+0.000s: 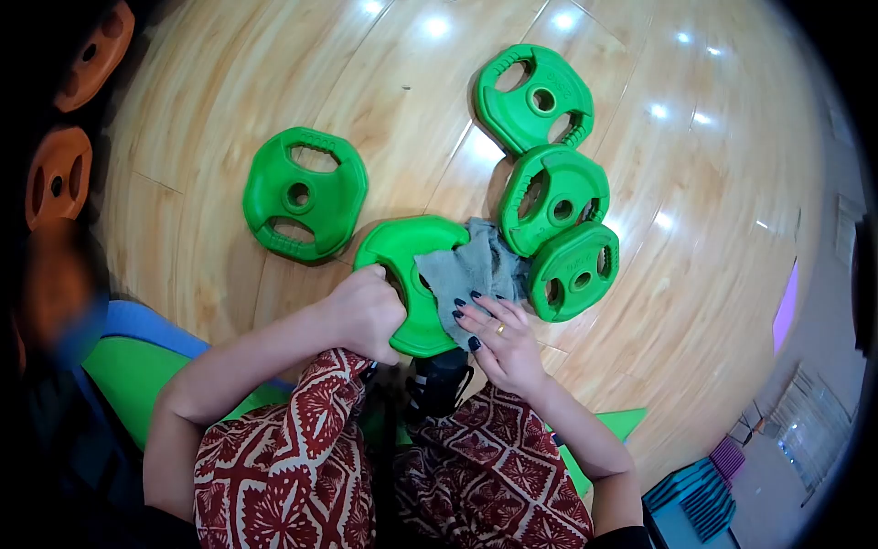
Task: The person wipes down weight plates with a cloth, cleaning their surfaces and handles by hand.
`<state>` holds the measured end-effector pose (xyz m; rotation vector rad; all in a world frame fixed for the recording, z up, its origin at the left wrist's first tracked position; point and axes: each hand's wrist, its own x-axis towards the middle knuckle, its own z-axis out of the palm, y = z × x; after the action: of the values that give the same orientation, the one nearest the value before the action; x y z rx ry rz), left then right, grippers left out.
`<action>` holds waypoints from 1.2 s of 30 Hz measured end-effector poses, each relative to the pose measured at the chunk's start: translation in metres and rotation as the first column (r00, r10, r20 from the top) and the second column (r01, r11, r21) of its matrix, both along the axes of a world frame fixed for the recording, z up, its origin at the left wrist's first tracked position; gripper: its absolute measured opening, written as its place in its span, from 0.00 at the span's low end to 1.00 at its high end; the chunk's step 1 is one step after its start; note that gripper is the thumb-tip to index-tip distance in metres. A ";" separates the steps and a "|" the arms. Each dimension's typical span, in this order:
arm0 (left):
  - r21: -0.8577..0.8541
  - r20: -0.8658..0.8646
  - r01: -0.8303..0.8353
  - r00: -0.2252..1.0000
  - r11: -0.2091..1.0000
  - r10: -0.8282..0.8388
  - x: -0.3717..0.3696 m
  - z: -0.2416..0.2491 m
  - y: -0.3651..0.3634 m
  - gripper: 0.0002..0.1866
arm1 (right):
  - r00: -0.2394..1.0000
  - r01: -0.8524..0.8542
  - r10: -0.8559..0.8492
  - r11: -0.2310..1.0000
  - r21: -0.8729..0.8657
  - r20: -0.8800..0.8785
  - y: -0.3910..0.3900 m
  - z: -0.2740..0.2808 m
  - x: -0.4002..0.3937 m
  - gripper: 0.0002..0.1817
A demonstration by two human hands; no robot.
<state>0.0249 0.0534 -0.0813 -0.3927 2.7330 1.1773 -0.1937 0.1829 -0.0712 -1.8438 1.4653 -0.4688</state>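
A green weight plate [393,242] is directly before me, between my knees and the other plates. My left hand [368,314] is wrapped round the grip at its left side. Over the plate's right part lies a crumpled grey cloth [462,279], which covers most of its centre hole. My right hand [503,340], with dark nails and a ring, rests on the cloth with its fingers stretched out, pressing it against the plate. The cloth's far end spills toward the neighbouring plates at the right.
Another green plate [305,194] lies to the left. Three more overlap in a row at the right: a far plate [534,99], a middle plate [554,200] and a near plate [574,272]. Orange plates [58,178] stand at the left edge. Teal steps [690,499] are at lower right.
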 end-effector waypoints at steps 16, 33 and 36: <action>0.006 0.067 0.008 0.998 1.000 -0.008 -0.008 0.008 -0.004 0.19 | 0.985 -0.005 0.012 0.999 -0.042 0.172 -0.013 0.029 0.034 0.18; 0.026 0.110 -0.003 0.994 1.000 0.000 -0.010 0.009 0.004 0.24 | 0.989 -0.113 0.123 0.986 -0.123 0.085 0.001 -0.014 -0.005 0.23; 0.027 0.064 -0.027 0.998 0.999 0.026 -0.007 0.006 0.001 0.21 | 1.000 -0.017 0.015 0.986 -0.163 -0.016 0.003 -0.040 -0.033 0.23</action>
<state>0.0183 0.0548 -0.0750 -0.4562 2.6623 1.1870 -0.2272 0.1861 -0.1115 -1.9890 1.4572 -0.5840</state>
